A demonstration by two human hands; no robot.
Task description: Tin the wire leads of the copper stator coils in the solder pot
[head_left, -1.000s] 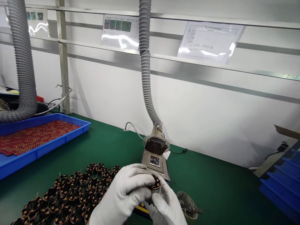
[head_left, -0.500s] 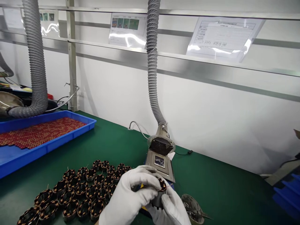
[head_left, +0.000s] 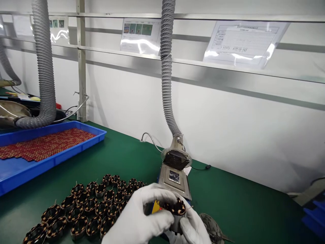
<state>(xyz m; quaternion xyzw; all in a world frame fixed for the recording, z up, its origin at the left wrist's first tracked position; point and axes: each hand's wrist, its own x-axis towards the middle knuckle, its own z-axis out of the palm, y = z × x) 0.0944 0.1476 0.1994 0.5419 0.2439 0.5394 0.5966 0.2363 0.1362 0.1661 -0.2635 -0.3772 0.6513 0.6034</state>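
In front of me a motor stator (head_left: pixel 177 222), a dark grey ring with copper windings and a thin wire at its rim, is held upright between my white-gloved hands. My right hand (head_left: pixel 194 227) grips its right side, thumb on the near wall. Around the left side curl the thumb and fingers of my left hand (head_left: pixel 142 213), the index finger by the far rim; part of their contact is hidden. Several similar stators (head_left: pixel 91 206) stand in rows on the green bench to the left. Just beyond my hands sits a metal-topped heating device (head_left: pixel 175 178) with a small square window.
A blue tray (head_left: pixel 76 149) of red-brown ring parts lies at the left. A grey extraction hose (head_left: pixel 167 74) ends in a hood (head_left: pixel 177 157) above the device. A dark metal dish (head_left: pixel 212 227) is beside my right hand. Blue bins (head_left: pixel 315 217) stand far right.
The stator has come slightly nearer and its top tilts more into view. My left thumb and fingers have spread wider around it. The whole view has shifted slightly.
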